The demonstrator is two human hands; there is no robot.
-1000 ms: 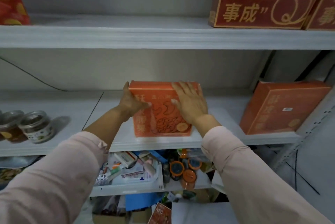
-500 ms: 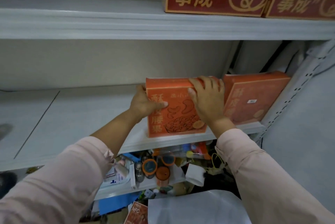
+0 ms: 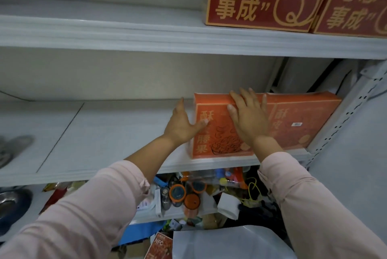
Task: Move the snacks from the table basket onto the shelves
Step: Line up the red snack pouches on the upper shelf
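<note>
two boxes stand touching at the shelf's right end.

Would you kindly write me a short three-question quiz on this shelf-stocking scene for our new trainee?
1. True or false: the orange cardboard snack box under the hands stands on the white middle shelf.
2. What stands directly to its right? A a glass jar; B a second orange cardboard box; C a metal bowl.
3. Which presses the first box's left side: the left hand or the right hand?
Key: 1 true; 2 B; 3 left hand.
</note>
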